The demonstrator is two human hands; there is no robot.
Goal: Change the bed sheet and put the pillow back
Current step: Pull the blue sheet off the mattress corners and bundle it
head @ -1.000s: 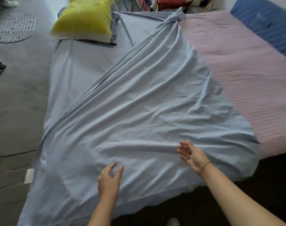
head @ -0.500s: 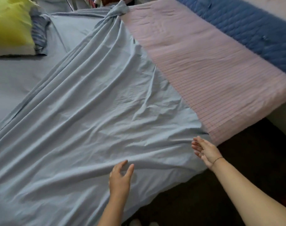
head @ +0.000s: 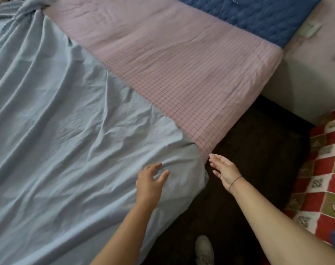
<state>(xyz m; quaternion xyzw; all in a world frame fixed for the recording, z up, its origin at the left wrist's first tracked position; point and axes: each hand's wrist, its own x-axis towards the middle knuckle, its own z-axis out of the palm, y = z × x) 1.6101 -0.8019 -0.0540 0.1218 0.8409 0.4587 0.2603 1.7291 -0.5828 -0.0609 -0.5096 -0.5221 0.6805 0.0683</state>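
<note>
1. Two hands out, both loose and holding nothing. The left hand has its fingers spread right over the near corner of the light blue sheet; can't tell if it's actually touching.
2. The right hand has straight fingers, just beside that same corner, off the bed edge over the dark floor.
3. Sheet's pretty rumpled, lying across the left of the bed, with the pink checked mattress cover showing to the right.

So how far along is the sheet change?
Done: blue sheet laid over part of the bed, wrinkled. In hand: left hand and right hand open by its near corner, no grip yet. Left: cover the bare pink checked pad, return pillow, out of view.
</note>
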